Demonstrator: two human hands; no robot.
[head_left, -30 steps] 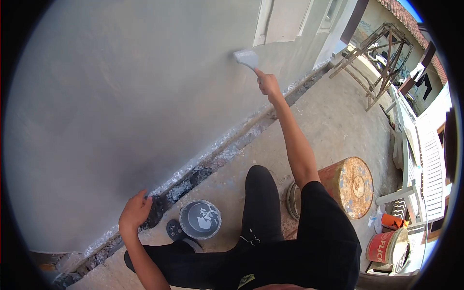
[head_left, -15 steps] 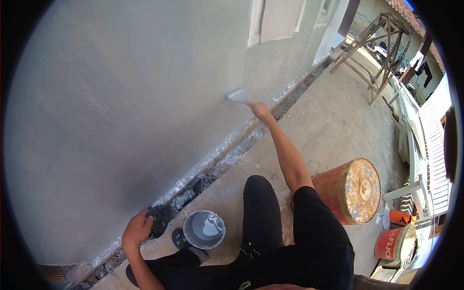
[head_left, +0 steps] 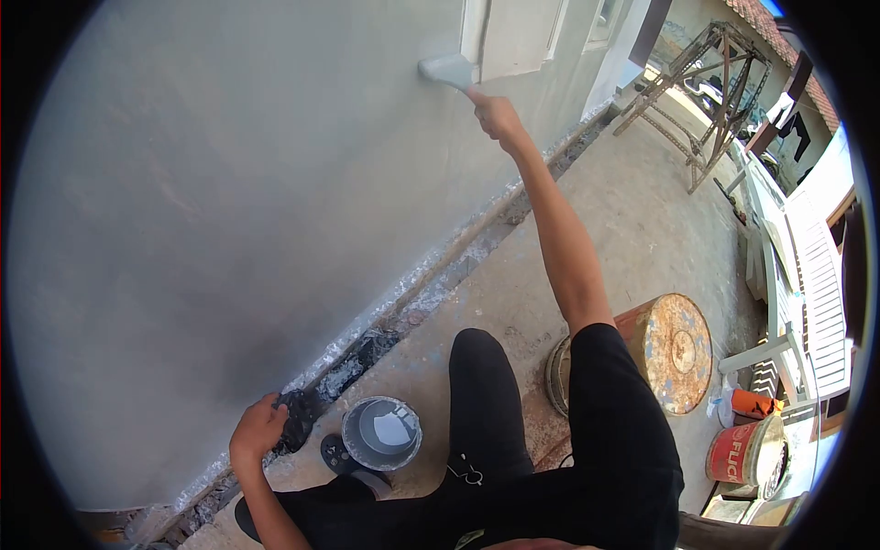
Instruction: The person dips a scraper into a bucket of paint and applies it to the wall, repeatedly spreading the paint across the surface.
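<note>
My right hand (head_left: 498, 122) grips the handle of a wide paintbrush (head_left: 447, 71). Its bristle end, coated in pale grey, lies on the grey wall (head_left: 275, 165) just left of a white frame (head_left: 472, 32). Low at the wall's base, my left hand (head_left: 258, 429) has its fingers curled against crumpled black plastic (head_left: 295, 420); part of the grip is hidden. Beside my knee stands a small bucket (head_left: 382, 435) with light grey paint in it.
A paint-spattered trench (head_left: 440, 291) runs along the wall foot. A rusty drum (head_left: 678, 353) stands right of my arm, with a red can (head_left: 741, 452) beyond it. A metal stand (head_left: 706, 101) and a white slatted panel (head_left: 816, 284) are farther off.
My right hand has moved the paintbrush up the wall to beside the white frame, and the arm is stretched farther. My left hand stays by the black plastic.
</note>
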